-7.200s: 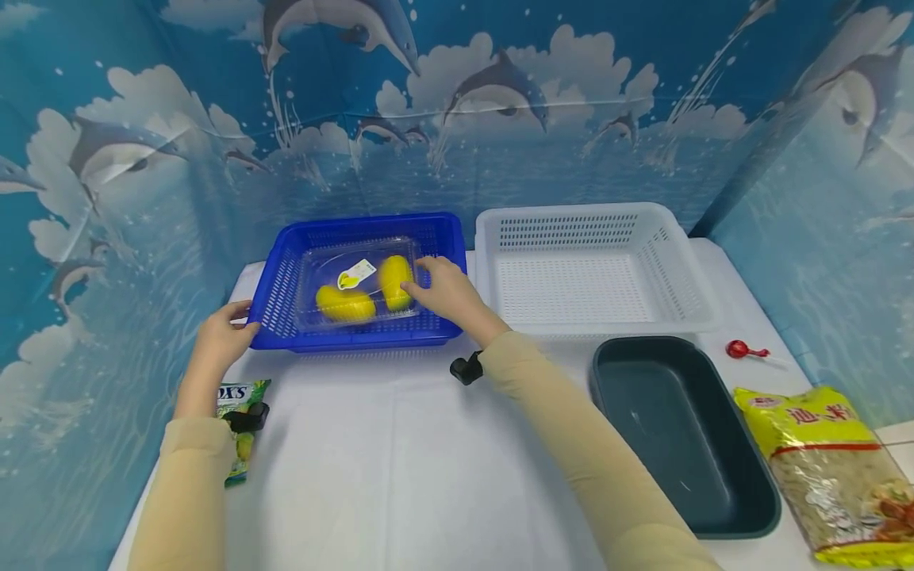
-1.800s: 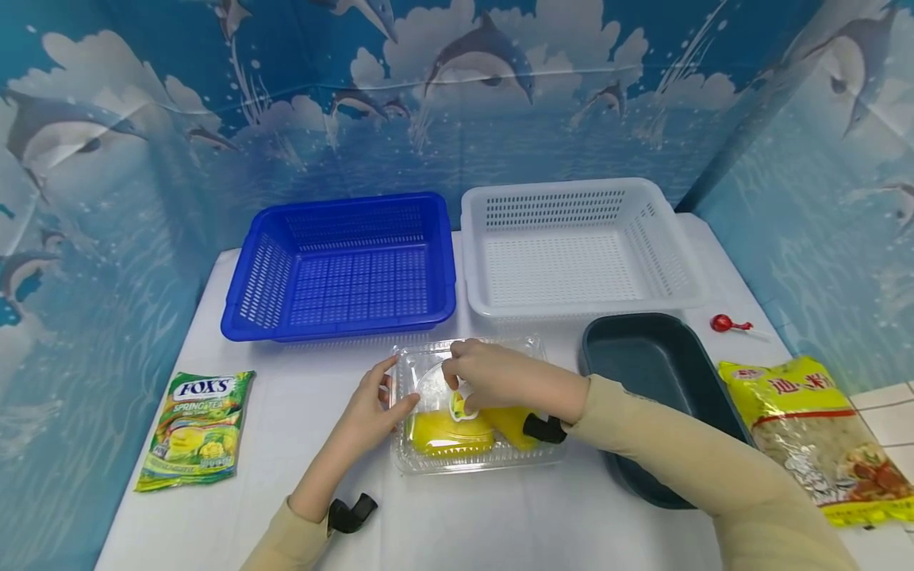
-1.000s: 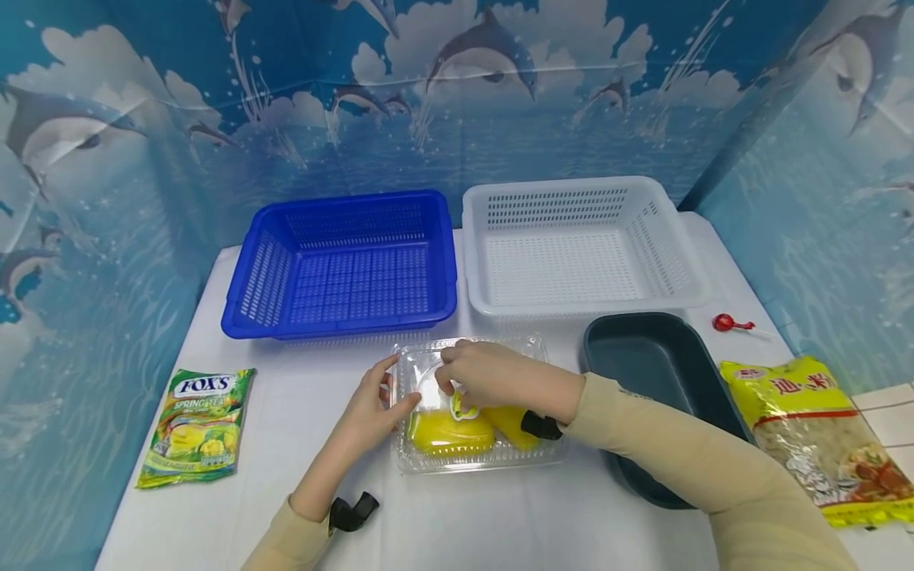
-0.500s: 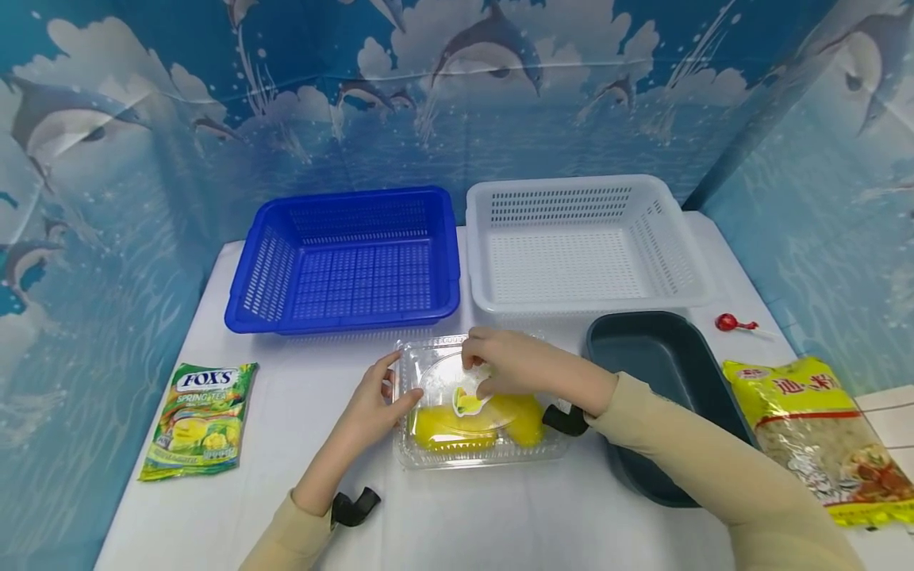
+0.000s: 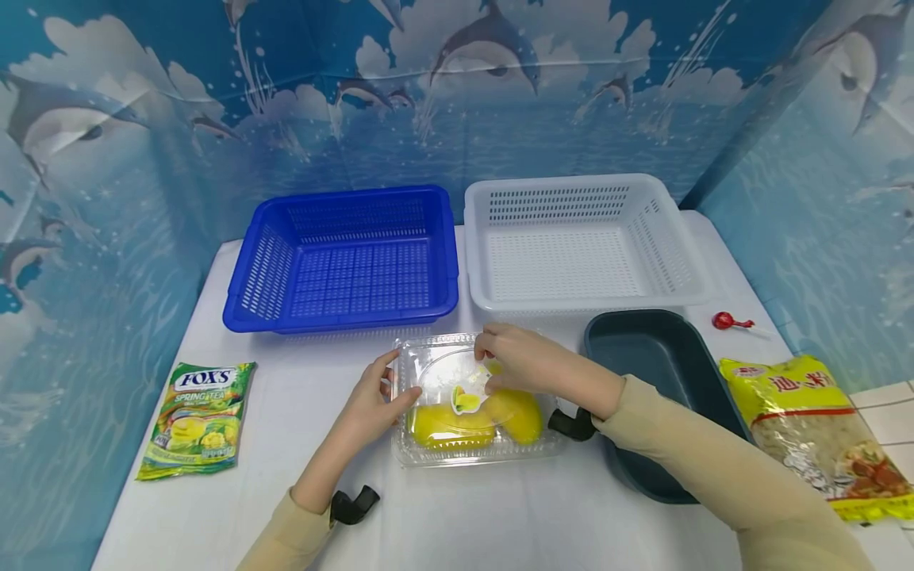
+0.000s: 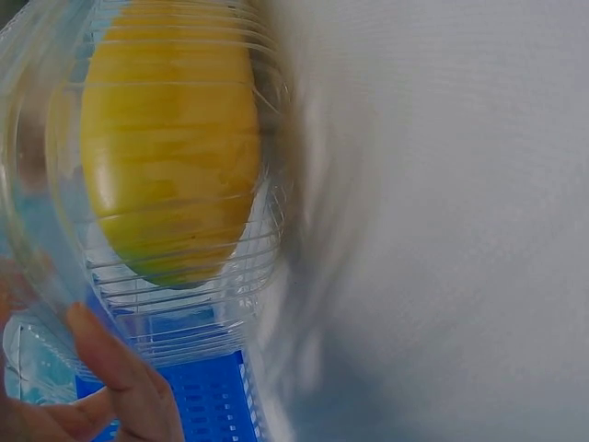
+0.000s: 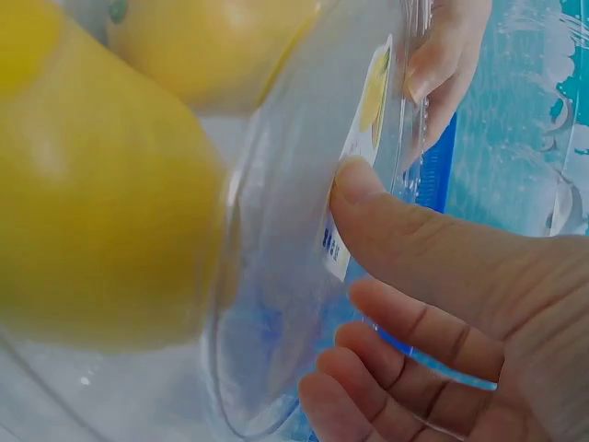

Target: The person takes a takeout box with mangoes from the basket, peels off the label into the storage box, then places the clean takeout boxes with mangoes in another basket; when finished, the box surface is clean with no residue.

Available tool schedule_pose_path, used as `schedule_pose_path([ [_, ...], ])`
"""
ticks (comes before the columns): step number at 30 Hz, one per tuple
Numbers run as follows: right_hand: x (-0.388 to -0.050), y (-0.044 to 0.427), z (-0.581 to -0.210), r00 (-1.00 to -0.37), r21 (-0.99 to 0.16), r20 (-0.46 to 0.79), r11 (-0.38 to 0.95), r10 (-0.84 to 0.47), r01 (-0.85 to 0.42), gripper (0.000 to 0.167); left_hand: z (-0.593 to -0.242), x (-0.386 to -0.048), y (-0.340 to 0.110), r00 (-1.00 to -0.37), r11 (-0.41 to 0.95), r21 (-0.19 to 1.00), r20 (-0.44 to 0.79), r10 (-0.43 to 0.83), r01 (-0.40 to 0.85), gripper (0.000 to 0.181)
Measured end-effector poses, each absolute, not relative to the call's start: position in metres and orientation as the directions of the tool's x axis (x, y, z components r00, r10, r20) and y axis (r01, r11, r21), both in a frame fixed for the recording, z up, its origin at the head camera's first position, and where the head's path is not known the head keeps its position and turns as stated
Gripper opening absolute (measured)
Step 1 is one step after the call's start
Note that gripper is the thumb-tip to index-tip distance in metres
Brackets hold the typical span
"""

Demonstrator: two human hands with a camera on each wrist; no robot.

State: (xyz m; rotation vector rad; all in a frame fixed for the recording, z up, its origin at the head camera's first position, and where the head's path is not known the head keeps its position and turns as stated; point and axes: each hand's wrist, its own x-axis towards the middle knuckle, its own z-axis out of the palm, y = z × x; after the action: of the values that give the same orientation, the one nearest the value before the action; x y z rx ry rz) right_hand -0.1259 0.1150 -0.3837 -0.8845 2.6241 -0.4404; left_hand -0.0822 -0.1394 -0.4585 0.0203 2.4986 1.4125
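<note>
A clear plastic box [image 5: 428, 456] with yellow mangoes [image 5: 453, 428] inside lies on the white table, its lid down. My left hand [image 5: 367, 408] grips the box's left side, thumb on top; the left wrist view shows its fingers at the box's end beside a mango [image 6: 175, 138]. Over the lid's right half is my right hand [image 5: 524, 361], fingers bent. In the right wrist view the right hand's thumb [image 7: 405, 230] touches the lid by a white and yellow label [image 7: 368, 110], and its other fingers curl below without visibly pinching anything.
Behind stand a blue basket [image 5: 343, 321] and a white basket [image 5: 585, 304]. At the right are a dark green tray [image 5: 660, 357], a red lollipop [image 5: 723, 320] and a yellow noodle bag [image 5: 807, 428]. A green candy bag [image 5: 196, 420] lies at the left.
The box has come from the blue basket to the table in front. Lately my right hand has slid a little rightward over the lid, uncovering the label; my left hand has stayed at the box's side.
</note>
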Motion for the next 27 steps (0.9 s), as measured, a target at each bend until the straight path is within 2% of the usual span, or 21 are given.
schedule_pose_path([
  [6, -0.1274, 0.1115, -0.3845, -0.751, -0.384, -0.238, 0.770, -0.616, -0.509, 0.023, -0.4583, -0.0819, -0.1386, -0.963, 0.516, 0.848, -0.225, 0.148, -0.119, 0.075],
  [16, -0.1277, 0.1061, -0.3821, -0.740, -0.391, -0.297, 0.784, -0.603, -0.482, 0.023, -0.4583, -0.0821, -0.1378, -0.965, 0.527, 0.842, -0.220, 0.145, -0.113, 0.076],
  [23, -0.1242, 0.1079, -0.3813, -0.743, -0.455, -0.279, 0.765, -0.609, -0.456, 0.026, -0.4578, -0.0818, -0.1392, -0.966, 0.547, 0.830, -0.218, 0.142, -0.107, 0.075],
  [27, -0.1233, 0.1071, -0.3813, -0.751, -0.465, -0.242, 0.753, -0.614, -0.466, 0.023, -0.4582, -0.0819, -0.1395, -0.965, 0.547, 0.829, -0.221, 0.139, -0.111, 0.075],
])
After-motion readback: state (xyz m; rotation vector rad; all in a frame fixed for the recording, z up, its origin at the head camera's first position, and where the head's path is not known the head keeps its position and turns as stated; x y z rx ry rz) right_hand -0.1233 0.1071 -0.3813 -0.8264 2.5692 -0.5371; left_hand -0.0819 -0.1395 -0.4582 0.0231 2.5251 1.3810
